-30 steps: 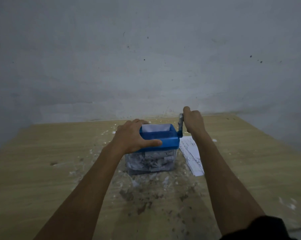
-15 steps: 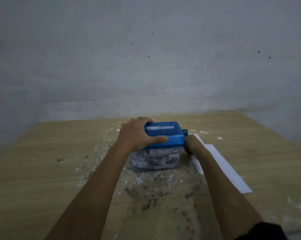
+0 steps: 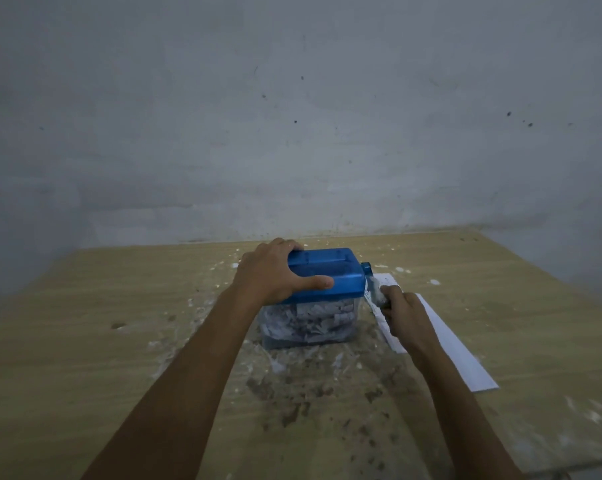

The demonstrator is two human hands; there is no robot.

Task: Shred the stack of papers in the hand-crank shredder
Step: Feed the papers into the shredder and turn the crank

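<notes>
A small shredder with a blue top (image 3: 341, 275) and a clear bin (image 3: 310, 322) full of white paper shreds stands mid-table. My left hand (image 3: 271, 275) grips the left end of the blue top, thumb across its front edge. My right hand (image 3: 401, 308) grips the pale crank handle (image 3: 377, 292) at the shredder's right side, low and toward me. No paper shows in the top slot. A strip of white paper (image 3: 455, 355) lies flat on the table right of the shredder, partly under my right wrist.
The wooden table (image 3: 85, 341) is littered with white paper bits and dark specks around and in front of the shredder. A grey wall (image 3: 292, 116) rises at the table's far edge. The table's right edge runs close to the white paper.
My right hand swung the crank from the top down to the low near side. The white sheet that stood in the slot a second ago has sunk out of sight.
</notes>
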